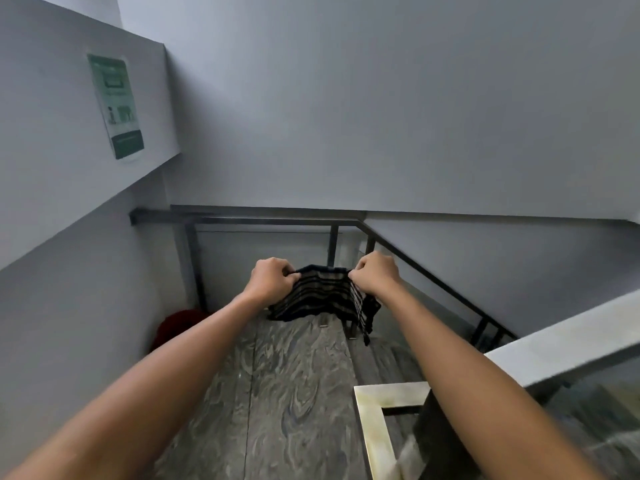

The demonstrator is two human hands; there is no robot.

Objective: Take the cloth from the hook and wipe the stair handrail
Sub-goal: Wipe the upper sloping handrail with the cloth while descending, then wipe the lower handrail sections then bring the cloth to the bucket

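Looking down past your forearms, closest to you under your right arm is a pale brass-coloured frame corner [375, 420] on the swirly grey stone floor [294, 393]. Further out, both your hands are up in front holding the cloth [320, 294], a dark striped one. Your left hand [268, 278] has its fingers curled, pinching the top left edge, and your right hand [375, 273] pinches the top right edge the same way, so the cloth is stretched between them and hangs down, with a loose bit dangling below your right wrist. Off to the left of your left arm there's something dark red [176, 325] on the floor by the wall, too blurry to tell what. Just behind your hands runs the dark metal handrail [277, 221], which slopes down past your right hand. Way up left on the wall there's a green poster [116, 105].
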